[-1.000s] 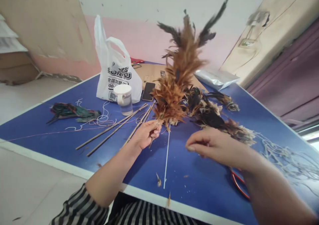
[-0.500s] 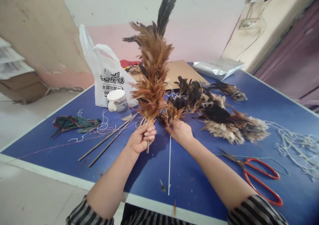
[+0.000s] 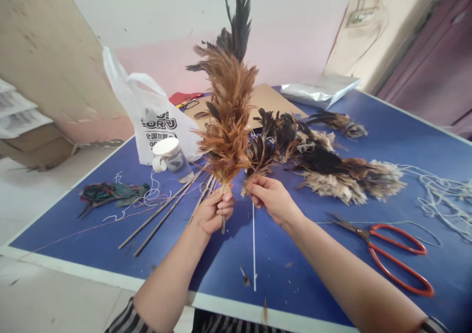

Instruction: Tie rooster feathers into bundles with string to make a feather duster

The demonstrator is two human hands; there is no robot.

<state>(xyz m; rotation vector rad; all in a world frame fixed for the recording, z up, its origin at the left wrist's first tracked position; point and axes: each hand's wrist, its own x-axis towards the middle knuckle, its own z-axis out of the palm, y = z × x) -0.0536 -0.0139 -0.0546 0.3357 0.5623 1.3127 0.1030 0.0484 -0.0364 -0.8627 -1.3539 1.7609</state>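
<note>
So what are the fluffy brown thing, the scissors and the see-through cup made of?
Fluffy brown thing: feathers, softly glossy, with wispy tips; its stick looks like plain wood or bamboo.
Scissors: dull grey blades, like metal; smooth red handles, probably plastic-coated.
Cup: smooth and clear, so glass or plastic; the white lid looks like plastic.

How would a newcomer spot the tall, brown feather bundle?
Find the blue table, then the bare left hand above it. That hand grips the tall, brown feather bundle: upright, topped with long black plumes, unlike the black and cream feather tufts lying nearby.
</note>
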